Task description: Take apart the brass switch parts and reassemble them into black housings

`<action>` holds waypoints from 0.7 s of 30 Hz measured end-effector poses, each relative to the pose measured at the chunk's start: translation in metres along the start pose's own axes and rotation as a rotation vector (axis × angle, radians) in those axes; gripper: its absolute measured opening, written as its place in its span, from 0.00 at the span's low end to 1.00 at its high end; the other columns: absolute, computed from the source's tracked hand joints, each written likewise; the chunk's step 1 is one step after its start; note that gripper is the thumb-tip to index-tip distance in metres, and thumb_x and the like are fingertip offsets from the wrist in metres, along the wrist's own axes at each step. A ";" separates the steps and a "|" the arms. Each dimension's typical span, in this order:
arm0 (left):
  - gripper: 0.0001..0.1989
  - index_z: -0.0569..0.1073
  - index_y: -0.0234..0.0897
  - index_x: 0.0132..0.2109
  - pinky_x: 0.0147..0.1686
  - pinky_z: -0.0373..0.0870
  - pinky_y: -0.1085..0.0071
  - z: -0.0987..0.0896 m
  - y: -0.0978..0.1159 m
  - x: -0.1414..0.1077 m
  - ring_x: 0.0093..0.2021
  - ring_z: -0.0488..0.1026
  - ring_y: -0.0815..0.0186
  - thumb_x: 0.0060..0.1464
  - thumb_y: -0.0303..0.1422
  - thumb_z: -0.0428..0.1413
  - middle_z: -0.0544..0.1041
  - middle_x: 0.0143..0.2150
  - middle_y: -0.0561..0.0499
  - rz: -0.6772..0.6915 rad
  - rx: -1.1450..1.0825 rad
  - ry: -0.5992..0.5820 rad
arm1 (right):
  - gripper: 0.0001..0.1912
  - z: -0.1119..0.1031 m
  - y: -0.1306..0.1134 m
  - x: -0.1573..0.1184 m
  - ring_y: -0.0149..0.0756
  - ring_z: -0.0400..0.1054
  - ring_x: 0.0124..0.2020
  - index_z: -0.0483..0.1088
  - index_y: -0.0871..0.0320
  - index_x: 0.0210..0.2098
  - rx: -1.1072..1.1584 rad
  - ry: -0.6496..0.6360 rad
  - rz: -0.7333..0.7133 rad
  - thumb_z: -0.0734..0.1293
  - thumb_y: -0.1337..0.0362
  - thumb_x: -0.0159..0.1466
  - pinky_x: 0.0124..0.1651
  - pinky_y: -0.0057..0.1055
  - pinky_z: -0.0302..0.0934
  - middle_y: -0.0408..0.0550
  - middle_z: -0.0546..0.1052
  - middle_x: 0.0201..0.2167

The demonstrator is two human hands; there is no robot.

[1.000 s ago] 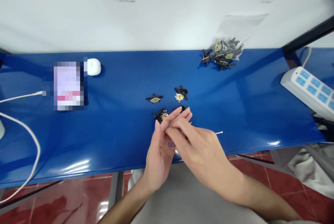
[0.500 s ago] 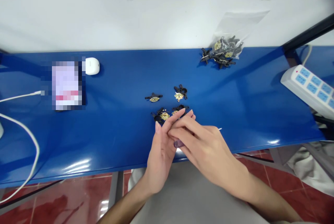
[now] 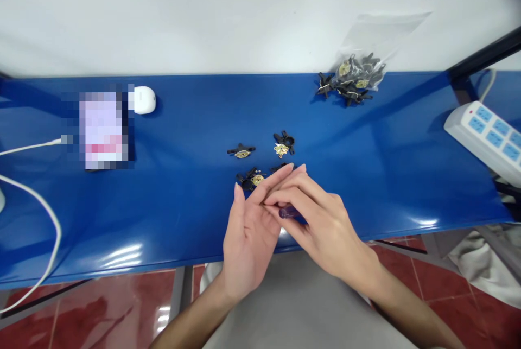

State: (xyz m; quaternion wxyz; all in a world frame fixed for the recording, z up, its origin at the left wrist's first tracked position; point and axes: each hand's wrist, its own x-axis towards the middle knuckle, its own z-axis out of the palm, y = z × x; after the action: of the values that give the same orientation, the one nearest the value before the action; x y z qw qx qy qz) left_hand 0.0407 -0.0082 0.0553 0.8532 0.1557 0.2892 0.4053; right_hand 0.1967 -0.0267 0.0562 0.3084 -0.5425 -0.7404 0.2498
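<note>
My left hand [image 3: 250,240] is palm up in front of my body, its fingers stretched out and its thumb apart. The fingertips of my right hand [image 3: 315,216] touch the left fingers in a pinch; anything tiny between them is hidden. Inside my right hand lies what looks like a screwdriver with a purple translucent handle [image 3: 288,211], mostly covered by the fingers. Just beyond the hands are black plastic parts with brass-coloured plates: one at the left [image 3: 241,151], one at the right [image 3: 284,144], and one nearer [image 3: 251,178]. Another black part [image 3: 279,167] is partly behind my fingers.
A clear plastic bag [image 3: 362,69] with several similar black parts leans on the wall at the back right. On the left are a blurred phone-like device [image 3: 103,132], a white case [image 3: 144,100] and a white cable [image 3: 51,219]. A power strip [image 3: 484,132] stands far right on the blue table [image 3: 183,197].
My left palm has turned more open, and my right hand has shifted slightly to the right. More of the purple handle shows. The view has moved a little.
</note>
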 end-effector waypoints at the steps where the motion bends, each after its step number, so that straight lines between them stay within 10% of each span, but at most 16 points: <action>1: 0.41 0.75 0.32 0.73 0.80 0.54 0.48 0.000 0.001 0.001 0.82 0.61 0.43 0.80 0.56 0.34 0.74 0.76 0.36 -0.002 -0.010 0.004 | 0.08 0.001 0.000 0.000 0.37 0.79 0.43 0.76 0.56 0.51 0.010 0.014 0.003 0.69 0.72 0.76 0.40 0.35 0.74 0.48 0.81 0.49; 21: 0.36 0.79 0.31 0.69 0.80 0.58 0.52 -0.001 0.005 0.003 0.80 0.64 0.47 0.82 0.50 0.37 0.77 0.74 0.37 0.056 -0.094 0.035 | 0.03 -0.009 -0.006 0.009 0.33 0.71 0.37 0.80 0.53 0.46 0.028 0.422 0.256 0.73 0.68 0.74 0.38 0.34 0.69 0.43 0.78 0.41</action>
State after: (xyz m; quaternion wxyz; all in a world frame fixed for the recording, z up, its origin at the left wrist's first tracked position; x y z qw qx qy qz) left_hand 0.0387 -0.0025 0.0553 0.8426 0.1164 0.2803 0.4449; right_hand 0.1975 -0.0191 0.0679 0.4295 -0.6679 -0.5811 0.1780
